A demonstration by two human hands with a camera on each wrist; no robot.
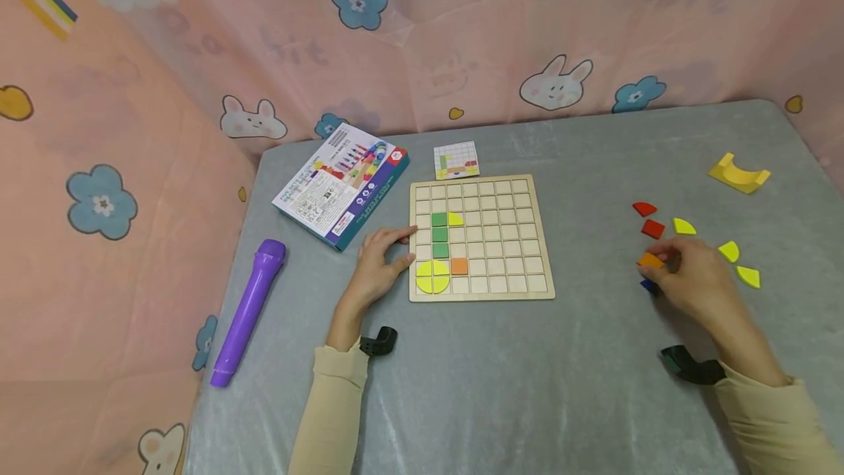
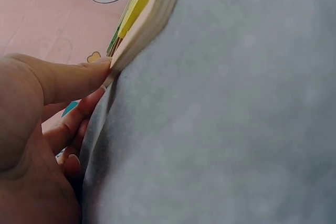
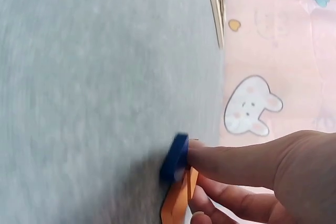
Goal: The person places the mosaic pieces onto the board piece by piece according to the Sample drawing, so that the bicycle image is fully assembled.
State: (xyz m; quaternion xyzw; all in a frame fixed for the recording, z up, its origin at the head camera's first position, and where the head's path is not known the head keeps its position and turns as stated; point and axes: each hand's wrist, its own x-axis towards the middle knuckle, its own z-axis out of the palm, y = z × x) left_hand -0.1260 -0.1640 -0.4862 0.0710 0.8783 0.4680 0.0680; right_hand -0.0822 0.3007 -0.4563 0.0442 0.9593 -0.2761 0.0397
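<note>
A wooden grid board (image 1: 508,286) lies on the grey cloth, bearing green square tiles (image 1: 439,234), yellow quarter-round tiles (image 1: 433,286) and an orange square (image 1: 459,266). My left hand (image 1: 374,267) touches its left edge with thumb and index finger; the left wrist view shows the thumb (image 2: 79,80) against the wooden rim. Right of the board, my right hand (image 1: 699,281) pinches an orange tile (image 1: 649,260) between thumb and fingers. A blue piece (image 3: 176,158) sits right by the thumb tip. Red pieces (image 1: 653,229) and yellow quarter-rounds (image 1: 683,226) lie around that hand.
Behind the board lies a pattern card (image 1: 456,160). To the left are a box (image 1: 339,185) and a purple stick (image 1: 249,314). A yellow arch block (image 1: 738,174) stands at the far right. A pink printed curtain (image 1: 461,35) borders the table's back and left.
</note>
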